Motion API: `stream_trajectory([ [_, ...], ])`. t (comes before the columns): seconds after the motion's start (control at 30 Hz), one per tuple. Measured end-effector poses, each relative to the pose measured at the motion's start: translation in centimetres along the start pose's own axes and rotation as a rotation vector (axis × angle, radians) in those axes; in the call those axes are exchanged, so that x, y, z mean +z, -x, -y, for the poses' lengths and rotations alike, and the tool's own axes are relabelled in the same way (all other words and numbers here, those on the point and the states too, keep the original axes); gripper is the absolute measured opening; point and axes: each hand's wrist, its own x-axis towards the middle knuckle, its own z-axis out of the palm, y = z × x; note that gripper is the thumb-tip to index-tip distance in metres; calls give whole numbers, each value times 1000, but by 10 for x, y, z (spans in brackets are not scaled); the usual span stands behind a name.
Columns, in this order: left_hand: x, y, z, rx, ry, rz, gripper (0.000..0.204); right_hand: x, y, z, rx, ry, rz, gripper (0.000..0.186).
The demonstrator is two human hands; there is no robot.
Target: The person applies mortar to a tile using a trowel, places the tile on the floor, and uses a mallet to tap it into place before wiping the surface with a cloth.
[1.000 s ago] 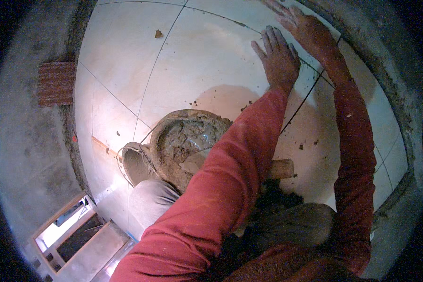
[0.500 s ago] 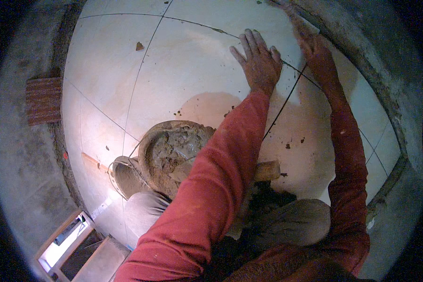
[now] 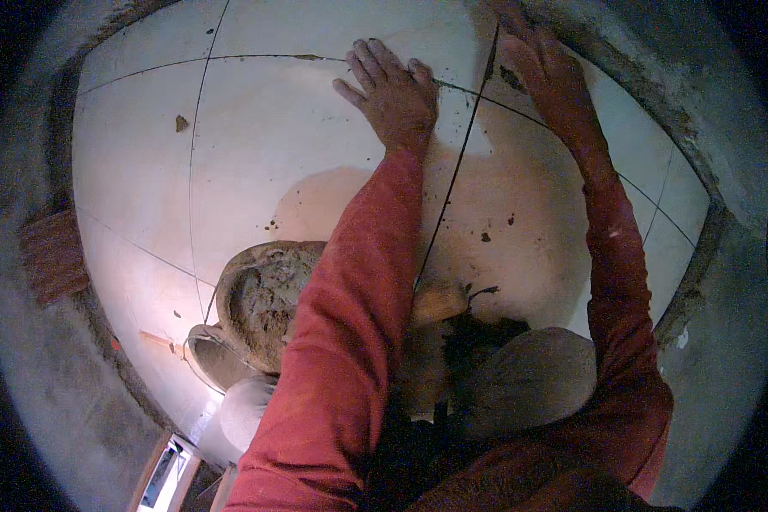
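My left hand lies palm down on a pale floor tile, its dusty fingers spread close to a dark joint line. To its right, my right hand reaches to the tiling by the far wall edge, fingers stretched out; their tips are dim and hard to make out. A dark patch shows on the surface beside those fingers. Near my knees sits a round basin of wet mortar, partly hidden by my left sleeve. A smaller bucket leans against it. Neither hand visibly holds anything.
A wooden piece lies between my forearms, near a dark heap. Mortar crumbs dot the tiles. A reddish-brown slab lies off the tiling at left. A rough wall edge curves along the right.
The view has swung, so the basin and tiles sit farther left. My left hand remains flat by the joint. My right hand's fingers have shifted, and a dark patch and joint now show beside them.
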Motion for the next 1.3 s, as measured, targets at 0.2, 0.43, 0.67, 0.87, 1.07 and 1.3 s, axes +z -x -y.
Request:
stream_trajectory([
  [0.2,4,1,-9,18,-35,14,65,19,43,1,42,-107,-134,42],
  [0.43,4,5,4,11,-45,8,64,-54,39,44,592,-542,63,38],
  [0.67,11,0,-3,65,-39,-12,61,25,56,-2,484,-425,77,38],
  [0.87,1,2,-7,26,-7,9,59,-74,17,27,621,-972,-246,40],
  [1.07,-2,1,10,9,-85,13,60,-140,-56,25,533,-1053,-616,36],
  [1.3,11,-2,-10,52,-2,-10,60,35,-76,-57,341,-172,-453,54],
])
